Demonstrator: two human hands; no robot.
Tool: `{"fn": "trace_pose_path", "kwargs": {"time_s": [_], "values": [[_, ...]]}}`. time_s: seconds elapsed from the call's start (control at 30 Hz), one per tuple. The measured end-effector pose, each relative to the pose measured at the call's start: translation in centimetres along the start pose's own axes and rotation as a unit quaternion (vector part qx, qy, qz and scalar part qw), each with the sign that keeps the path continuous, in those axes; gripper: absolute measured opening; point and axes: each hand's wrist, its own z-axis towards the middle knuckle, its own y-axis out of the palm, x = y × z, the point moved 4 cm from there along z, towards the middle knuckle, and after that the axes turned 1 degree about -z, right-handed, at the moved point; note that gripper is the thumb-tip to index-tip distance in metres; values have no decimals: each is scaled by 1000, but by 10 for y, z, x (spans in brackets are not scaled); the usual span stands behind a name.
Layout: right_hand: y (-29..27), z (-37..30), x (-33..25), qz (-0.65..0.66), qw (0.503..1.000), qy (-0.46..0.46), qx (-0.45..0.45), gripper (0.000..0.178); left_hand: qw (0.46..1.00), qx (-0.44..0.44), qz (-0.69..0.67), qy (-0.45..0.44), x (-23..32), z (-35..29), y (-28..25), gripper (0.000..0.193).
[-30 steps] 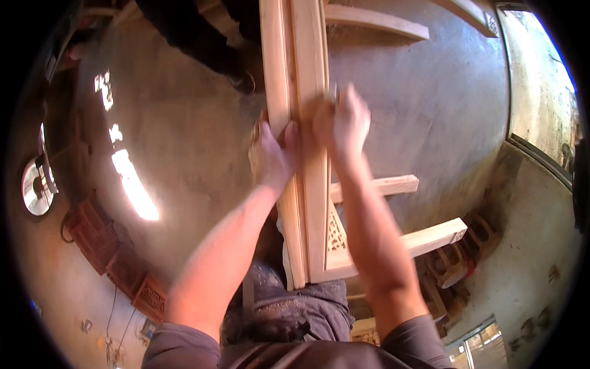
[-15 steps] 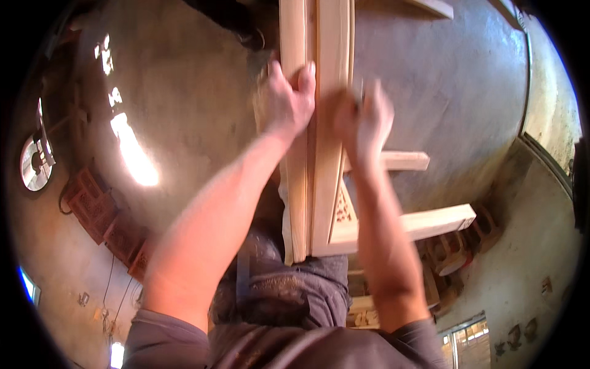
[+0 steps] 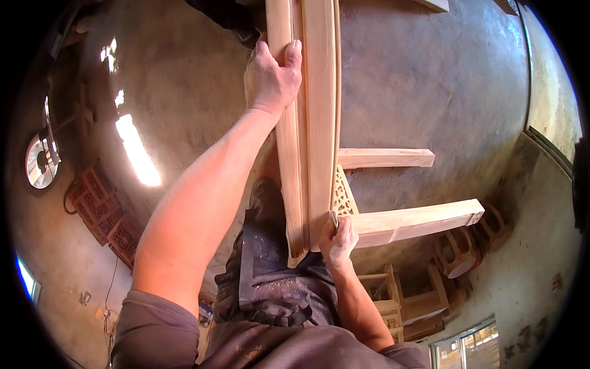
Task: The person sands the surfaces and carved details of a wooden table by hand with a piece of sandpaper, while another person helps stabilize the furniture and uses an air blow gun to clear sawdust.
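A pale wooden furniture frame (image 3: 321, 111) with moulded edges lies on its side and runs up from my lap. Two square legs stick out to the right, the nearer leg (image 3: 412, 222) being the thicker in view. Between rail and leg sits a pierced carved bracket (image 3: 343, 195). My left hand (image 3: 275, 77) is wrapped over the frame's left edge, thumb on top. At the near corner my right hand (image 3: 338, 241) is closed on a thin grey piece (image 3: 334, 220) like folded sandpaper, pressed against the wood by the leg joint.
Carved reddish-brown wooden panels (image 3: 98, 203) stand at the left. Wooden stools (image 3: 456, 253) and unfinished frames (image 3: 393, 301) are at the lower right by the wall. A round fan-like object (image 3: 43, 161) is at far left. A dark-clothed limb (image 3: 224, 15) shows at the top.
My right hand has moved from the frame's upper middle down to the near corner by the leg. My left hand has shifted slightly up and left, and the frame sits a little further left.
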Motion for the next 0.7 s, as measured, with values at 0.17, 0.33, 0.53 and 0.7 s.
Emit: {"fn": "trace_pose_path", "kwargs": {"time_s": [0.17, 0.33, 0.53, 0.7], "values": [[9, 38, -8, 2, 999, -27, 40, 9, 995, 75, 40, 52, -9, -12, 6, 49], [12, 203, -60, -10, 995, -39, 92, 16, 998, 46, -16, 37, -5, -11, 8, 55], [12, 381, -120, 9, 989, -78, 128, 8, 995, -21, 88, -34, 8, -7, -4, 58], [-2, 490, -165, -55, 985, -53, 153, 14, 998, -29, 61, -8, 17, -1, -6, 64]]}}
